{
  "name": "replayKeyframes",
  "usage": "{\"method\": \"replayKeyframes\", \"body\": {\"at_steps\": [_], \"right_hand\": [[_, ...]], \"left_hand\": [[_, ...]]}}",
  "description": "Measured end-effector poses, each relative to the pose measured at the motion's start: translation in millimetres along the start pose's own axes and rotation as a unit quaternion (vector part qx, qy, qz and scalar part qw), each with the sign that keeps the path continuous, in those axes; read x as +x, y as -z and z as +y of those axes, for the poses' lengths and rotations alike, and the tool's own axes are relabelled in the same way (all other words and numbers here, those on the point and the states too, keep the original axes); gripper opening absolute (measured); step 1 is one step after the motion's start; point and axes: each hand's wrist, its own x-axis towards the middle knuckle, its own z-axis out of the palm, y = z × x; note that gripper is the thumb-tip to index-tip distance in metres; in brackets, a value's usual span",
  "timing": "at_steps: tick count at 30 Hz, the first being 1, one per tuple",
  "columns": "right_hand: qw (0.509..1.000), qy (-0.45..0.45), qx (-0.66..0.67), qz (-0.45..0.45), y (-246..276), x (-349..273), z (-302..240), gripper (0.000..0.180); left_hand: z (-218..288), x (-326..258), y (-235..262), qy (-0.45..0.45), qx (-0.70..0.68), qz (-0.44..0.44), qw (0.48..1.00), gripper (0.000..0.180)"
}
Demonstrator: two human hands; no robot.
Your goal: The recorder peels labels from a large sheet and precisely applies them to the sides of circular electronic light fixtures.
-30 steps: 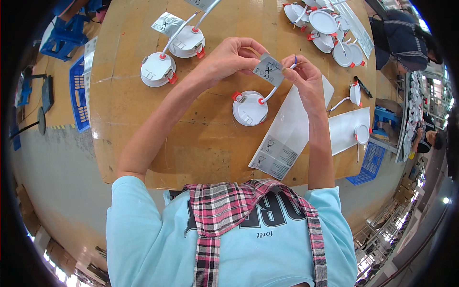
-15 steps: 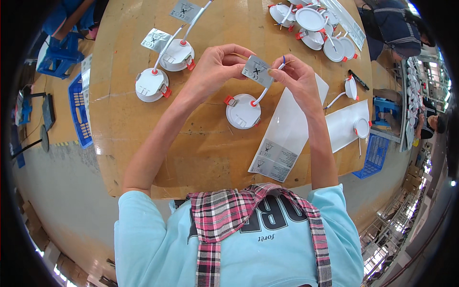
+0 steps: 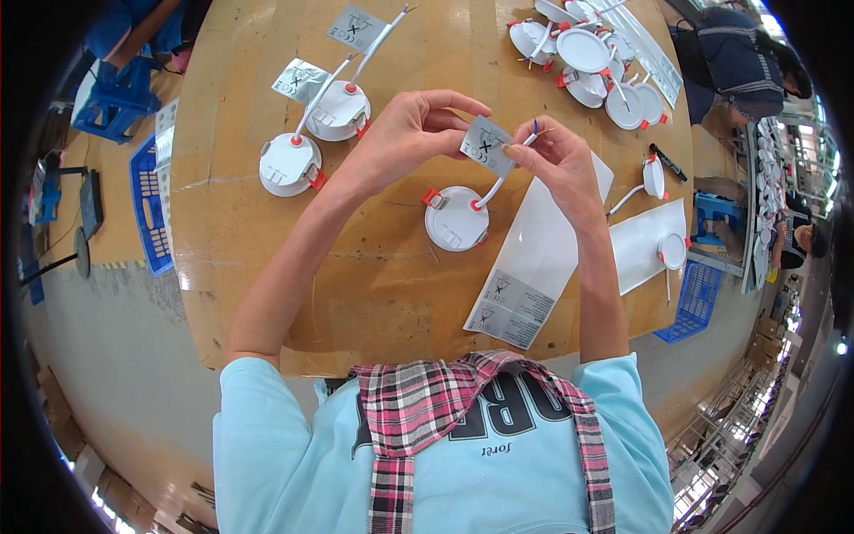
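Note:
A round white downlight (image 3: 454, 224) with red-tipped spring clips lies back side up on the table in front of me. From its red grommet a short white cable (image 3: 491, 191) rises to my right hand (image 3: 562, 167), whose thumb and fingers pinch it close to the bare wire ends. A silver printed label (image 3: 486, 147) sits against the cable between my hands. My left hand (image 3: 411, 142) pinches the label's left edge. Two more downlights (image 3: 286, 167) stand to the left, their cables carrying similar silver labels (image 3: 301, 82).
A white label sheet (image 3: 534, 258) with several silver labels left lies beside my right forearm. Another white sheet (image 3: 636, 258) bears a downlight (image 3: 672, 251). A black marker (image 3: 667, 162) and a heap of downlights (image 3: 584, 52) are at right. Blue crates (image 3: 147, 205) stand beyond the table.
The view has shifted slightly, so the table things appear a little lower. The label has tilted somewhat between my hands. Both hands keep their pinch.

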Motion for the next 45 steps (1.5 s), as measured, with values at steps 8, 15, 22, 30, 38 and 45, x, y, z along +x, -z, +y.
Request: {"method": "replayKeyframes", "body": {"at_steps": [8, 15, 22, 30, 38, 45], "right_hand": [[1.0, -0.007, 0.002, 0.009, -2.6, -0.9, -1.1, 0.015], [1.0, -0.009, -0.011, 0.007, -0.9, -0.5, -1.6, 0.015], [0.999, -0.006, -0.033, 0.008, -0.8, -0.1, -3.0, 0.015], [0.999, -0.016, -0.04, 0.016, -3.2, -0.7, -7.4, 0.014], [0.999, 0.008, -0.028, 0.03, -5.8, 0.4, -3.6, 0.018], [1.0, 0.011, -0.007, 0.027, -4.0, 1.4, -0.5, 0.018]], "left_hand": [[-1.5, -3.9, -0.2, 0.013, -0.018, 0.009, 1.0, 0.035], [3.2, -1.0, 0.9, 0.002, -0.01, -0.005, 1.0, 0.037], [7.4, -0.7, 3.2, 0.016, 0.004, -0.022, 1.0, 0.042], [5.8, -0.3, 4.8, 0.028, 0.013, -0.026, 0.999, 0.043], [7.2, -0.4, 4.4, 0.03, 0.025, -0.014, 0.999, 0.043], [12.3, 1.4, 2.3, 0.037, 0.029, -0.02, 0.999, 0.043]]}}
